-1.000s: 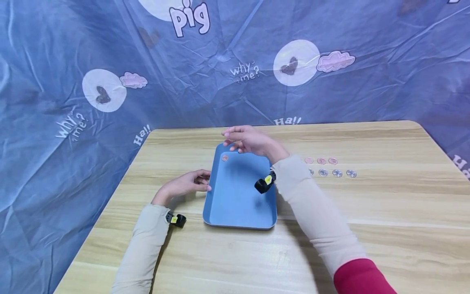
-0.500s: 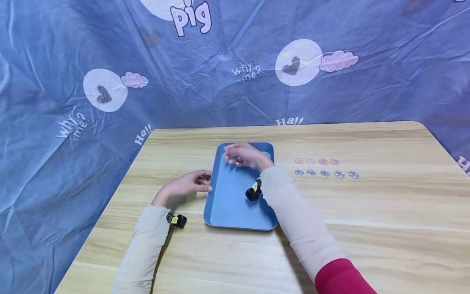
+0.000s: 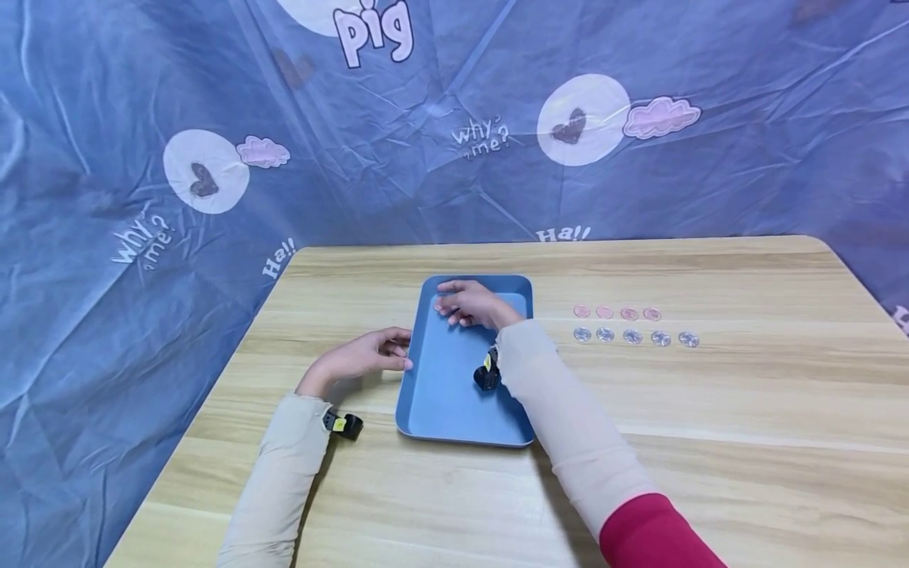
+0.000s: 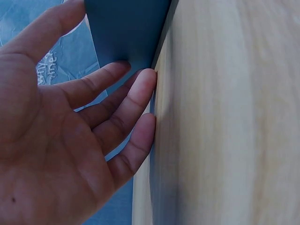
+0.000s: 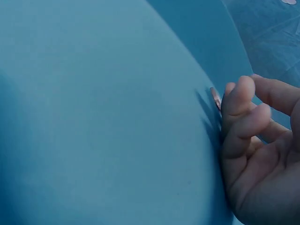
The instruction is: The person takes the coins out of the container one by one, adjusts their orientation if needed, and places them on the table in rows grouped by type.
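My right hand (image 3: 470, 304) is inside the blue tray (image 3: 454, 410), near its far left corner. Its fingers are curled at a copper-coloured coin (image 5: 215, 98), pinching it close to the tray floor; the thumb's contact is partly hidden. In the head view the fingers cover this coin. My left hand (image 3: 364, 355) stays at the tray's left side, fingers loosely bent, with fingertips against the outer wall. The left wrist view shows that hand (image 4: 79, 122) with an open palm beside the tray wall (image 4: 124, 33).
Right of the tray, a row of several copper-coloured coins (image 3: 605, 312) lies on the wooden table (image 3: 746, 394). Nearer to me runs a row of several silver coins (image 3: 632, 337). A blue printed cloth (image 3: 426, 181) hangs behind and left of the table.
My right hand has come down and toward me from above the tray's far edge onto the copper-coloured coin, covering it. The left hand and the tray stay in place.
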A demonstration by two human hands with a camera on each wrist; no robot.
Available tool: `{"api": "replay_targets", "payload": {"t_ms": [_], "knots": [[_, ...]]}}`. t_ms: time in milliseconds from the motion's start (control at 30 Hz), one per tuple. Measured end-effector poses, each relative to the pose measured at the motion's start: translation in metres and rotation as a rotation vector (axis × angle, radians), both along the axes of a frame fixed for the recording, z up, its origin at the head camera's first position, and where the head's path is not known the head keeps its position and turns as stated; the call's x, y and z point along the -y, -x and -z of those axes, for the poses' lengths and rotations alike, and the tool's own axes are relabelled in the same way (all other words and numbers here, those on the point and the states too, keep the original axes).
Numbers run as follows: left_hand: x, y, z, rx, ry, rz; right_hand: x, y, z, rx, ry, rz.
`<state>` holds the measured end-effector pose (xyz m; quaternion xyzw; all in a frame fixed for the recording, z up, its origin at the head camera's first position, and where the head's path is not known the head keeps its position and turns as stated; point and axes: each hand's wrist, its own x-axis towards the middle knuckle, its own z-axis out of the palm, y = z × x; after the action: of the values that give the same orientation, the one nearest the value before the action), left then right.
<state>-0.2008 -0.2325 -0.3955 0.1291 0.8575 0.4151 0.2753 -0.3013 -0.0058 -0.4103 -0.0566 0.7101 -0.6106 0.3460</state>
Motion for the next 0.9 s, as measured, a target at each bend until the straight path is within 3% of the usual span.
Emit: {"api": "replay_targets", "payload": {"t_ms": [200,900], "knots": [[0.001,0.000,0.000,-0.013,-0.014,0.024,0.004,0.000,0.003,-0.052,-0.041,0.007],[0.002,0.001,0.002,0.003,-0.003,0.009,0.012,0.004,0.014,-0.198,-0.158,-0.018]]}}
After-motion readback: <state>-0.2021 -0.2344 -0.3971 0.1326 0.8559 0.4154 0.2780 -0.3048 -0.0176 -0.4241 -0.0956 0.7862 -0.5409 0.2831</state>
